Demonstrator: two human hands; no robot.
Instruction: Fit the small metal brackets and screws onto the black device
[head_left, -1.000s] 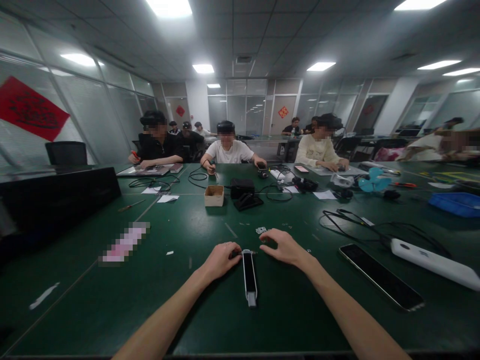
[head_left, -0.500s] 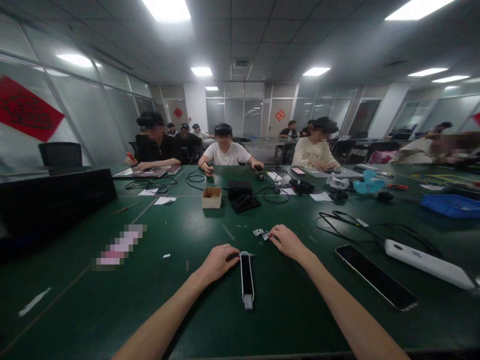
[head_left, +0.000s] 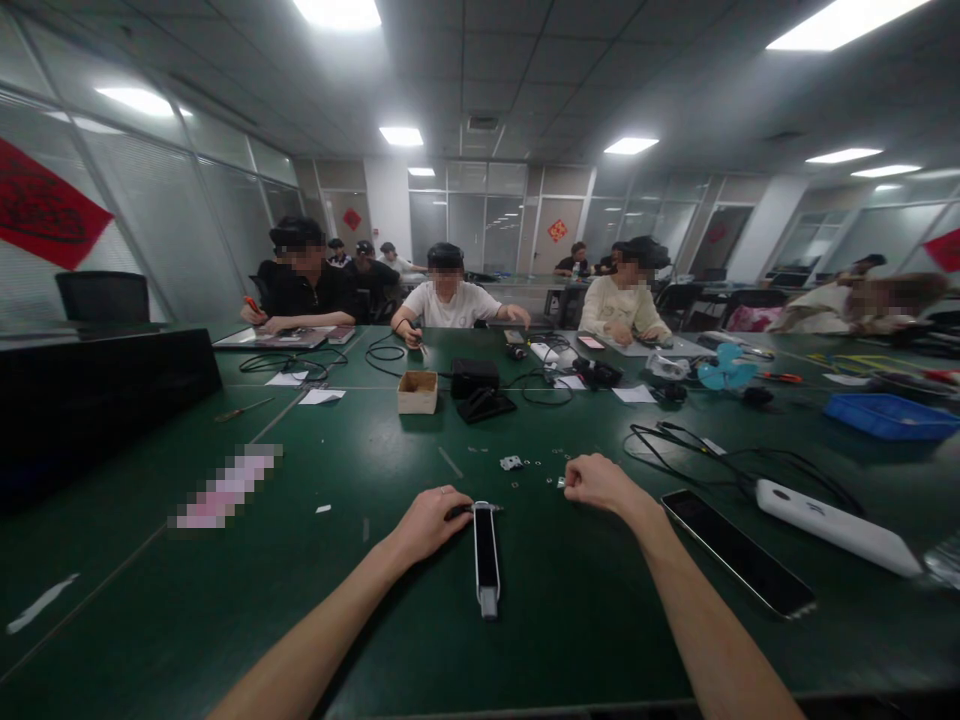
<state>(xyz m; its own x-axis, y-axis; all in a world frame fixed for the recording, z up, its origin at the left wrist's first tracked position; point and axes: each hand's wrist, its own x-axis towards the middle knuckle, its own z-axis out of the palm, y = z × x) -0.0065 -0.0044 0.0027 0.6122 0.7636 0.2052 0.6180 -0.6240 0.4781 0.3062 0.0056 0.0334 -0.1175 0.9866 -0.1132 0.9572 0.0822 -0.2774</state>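
Well inside table edge (head_left: 600, 698): device (head_left: 487, 560), left hand (head_left: 433, 522)

**An office room doing duty as a workshop**

The shell is an office: a panelled ceiling (head_left: 570, 60) with bright ceiling lights (head_left: 401, 136); tall glass partitions (head_left: 157, 185) down the left; a door (head_left: 574, 215) at the back; a black chair (head_left: 103, 298); red paper hangings (head_left: 45, 205). The long green table (head_left: 570, 620) says workshop; small loose parts (head_left: 511, 463), a slim screwdriver-like tool (head_left: 229, 415), black cables (head_left: 660, 428), blue fan blades (head_left: 727, 370) and a blue tray (head_left: 892, 412) lie across it; several people (head_left: 450, 303) in headgear sit along its far side.
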